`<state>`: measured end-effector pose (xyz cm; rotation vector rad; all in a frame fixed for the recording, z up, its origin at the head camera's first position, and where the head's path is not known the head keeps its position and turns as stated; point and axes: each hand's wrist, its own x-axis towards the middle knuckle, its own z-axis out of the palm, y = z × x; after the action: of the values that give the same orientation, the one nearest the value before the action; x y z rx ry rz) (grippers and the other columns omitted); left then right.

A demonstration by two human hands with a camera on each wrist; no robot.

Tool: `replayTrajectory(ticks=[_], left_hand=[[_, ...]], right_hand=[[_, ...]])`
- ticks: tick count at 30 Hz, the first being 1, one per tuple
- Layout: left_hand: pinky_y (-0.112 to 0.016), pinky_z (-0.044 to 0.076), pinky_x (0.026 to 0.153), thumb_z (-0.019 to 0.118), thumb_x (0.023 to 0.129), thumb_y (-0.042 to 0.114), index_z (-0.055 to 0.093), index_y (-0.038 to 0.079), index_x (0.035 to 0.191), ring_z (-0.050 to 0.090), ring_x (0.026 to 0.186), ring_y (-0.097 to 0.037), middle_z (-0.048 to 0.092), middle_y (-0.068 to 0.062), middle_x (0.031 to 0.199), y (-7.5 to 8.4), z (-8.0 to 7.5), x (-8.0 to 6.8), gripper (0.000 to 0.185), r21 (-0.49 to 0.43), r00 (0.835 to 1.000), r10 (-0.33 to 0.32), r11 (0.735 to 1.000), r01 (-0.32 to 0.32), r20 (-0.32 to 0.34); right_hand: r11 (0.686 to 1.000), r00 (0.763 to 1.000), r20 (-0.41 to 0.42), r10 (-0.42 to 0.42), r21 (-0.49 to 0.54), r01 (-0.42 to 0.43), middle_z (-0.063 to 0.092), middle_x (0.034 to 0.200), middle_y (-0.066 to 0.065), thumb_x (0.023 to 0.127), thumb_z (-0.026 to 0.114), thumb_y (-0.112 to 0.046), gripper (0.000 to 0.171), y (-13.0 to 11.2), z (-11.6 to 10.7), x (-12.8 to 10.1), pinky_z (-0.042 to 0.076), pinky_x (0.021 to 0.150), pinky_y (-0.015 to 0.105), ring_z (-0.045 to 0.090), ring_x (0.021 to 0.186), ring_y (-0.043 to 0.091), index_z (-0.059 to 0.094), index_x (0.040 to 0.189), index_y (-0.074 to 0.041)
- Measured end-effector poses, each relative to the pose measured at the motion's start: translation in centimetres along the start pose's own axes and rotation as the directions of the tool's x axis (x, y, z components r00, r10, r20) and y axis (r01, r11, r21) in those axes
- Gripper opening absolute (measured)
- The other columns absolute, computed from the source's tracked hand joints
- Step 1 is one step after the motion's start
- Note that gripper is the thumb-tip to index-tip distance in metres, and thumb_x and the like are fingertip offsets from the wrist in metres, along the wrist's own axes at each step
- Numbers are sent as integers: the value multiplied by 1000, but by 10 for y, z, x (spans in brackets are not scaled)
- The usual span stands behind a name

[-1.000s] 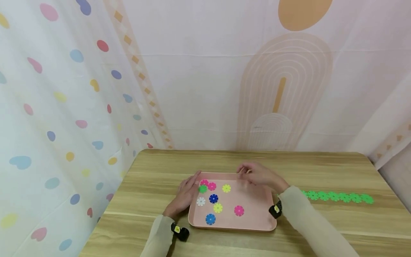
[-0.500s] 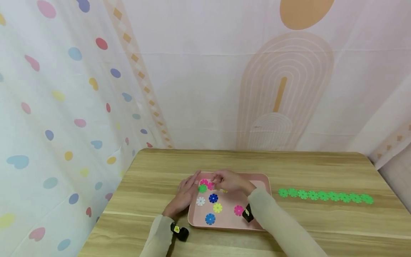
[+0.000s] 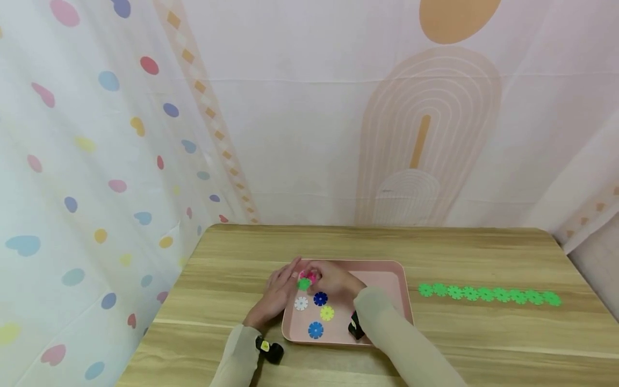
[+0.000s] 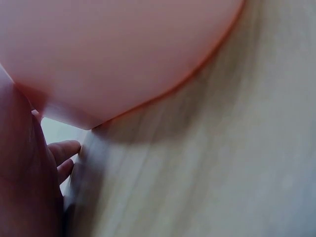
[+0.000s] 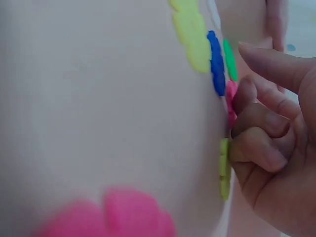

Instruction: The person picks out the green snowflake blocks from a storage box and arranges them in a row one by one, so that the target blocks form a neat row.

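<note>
My left hand (image 3: 276, 293) lies along the left rim of the pink tray (image 3: 387, 275), its fingers fairly straight. Over the tray's far-left corner reaches my right hand (image 3: 330, 277), close to a green snowflake disc (image 3: 304, 284) and a pink disc (image 3: 308, 275). In the right wrist view its thumb and index finger stand apart near the green disc (image 5: 230, 59); the other fingers are curled beside a yellow disc (image 5: 224, 170). Nothing shows pinched. White (image 3: 301, 303), dark blue (image 3: 320, 299), yellow (image 3: 326, 313) and light blue (image 3: 316, 329) discs lie nearby in the tray.
A row of several joined green discs (image 3: 486, 294) lies on the wooden table (image 3: 483, 338) right of the tray. Patterned curtains (image 3: 309, 134) hang behind and to the left. A pink disc (image 5: 128, 212) lies beneath the right wrist.
My right hand has moved left from the tray's far rim, across the yellow disc, to the pink and green discs in the far-left corner. The left hand has stayed at the rim.
</note>
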<state>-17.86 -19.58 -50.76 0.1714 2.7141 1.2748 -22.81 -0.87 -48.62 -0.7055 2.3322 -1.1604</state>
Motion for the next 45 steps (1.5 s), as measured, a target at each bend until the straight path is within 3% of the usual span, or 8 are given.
replayTrajectory(ticks=[7, 14, 18, 27, 37, 45], left_hand=[[-64, 4, 106, 26, 102, 41, 19, 36, 148, 9, 140, -33, 24, -4, 153, -1, -1, 0, 48, 26, 999, 42, 999, -42, -2], [-65, 6, 106, 24, 101, 45, 19, 37, 148, 8, 140, -31, 23, -2, 153, -3, -1, 1, 48, 22, 999, 37, 999, -37, 5], [-66, 7, 105, 25, 101, 45, 19, 41, 147, 8, 140, -30, 22, -1, 154, -3, 0, 1, 47, 17, 1000, 23, 1000, -23, 9], [-65, 7, 106, 25, 100, 48, 19, 41, 147, 10, 140, -29, 23, -2, 153, -3, -1, 0, 48, 21, 1000, 27, 999, -27, 6], [-65, 8, 106, 26, 102, 41, 19, 40, 148, 10, 140, -29, 22, -2, 154, -3, 0, 2, 46, 28, 1000, 14, 1000, -14, 0], [-64, 6, 105, 27, 102, 38, 21, 37, 148, 12, 139, -32, 24, -5, 153, -2, 1, 2, 46, 33, 999, 33, 999, -33, -14]], right_hand=[[1000, 999, -49, 17, -8, -17, 59, 95, -3, 80, 74, -14, 29, -1, 8, 4, 48, 80, 31, 53, 83, 13, 62, 105, -17], [997, 995, -97, 38, -63, -44, 61, 96, -8, 79, 75, -14, 28, -2, 13, 4, 50, 86, 32, 55, 87, 11, 62, 102, -20], [997, 993, -104, 50, -61, -57, 61, 93, -8, 79, 74, -10, 26, -3, 14, 3, 50, 84, 29, 55, 84, 11, 62, 99, -20], [999, 995, -91, 51, 12, -50, 56, 81, 0, 77, 74, -3, 26, -2, 12, 3, 46, 64, 24, 51, 71, 14, 57, 93, -13], [994, 993, -85, 79, 83, -72, 56, 78, 3, 81, 68, -2, 17, -1, 12, 1, 46, 60, 24, 52, 67, 16, 56, 90, -10], [996, 996, -70, 55, 68, -50, 55, 78, 0, 83, 67, -3, 12, -5, 8, -3, 42, 59, 23, 50, 66, 13, 57, 88, -9]])
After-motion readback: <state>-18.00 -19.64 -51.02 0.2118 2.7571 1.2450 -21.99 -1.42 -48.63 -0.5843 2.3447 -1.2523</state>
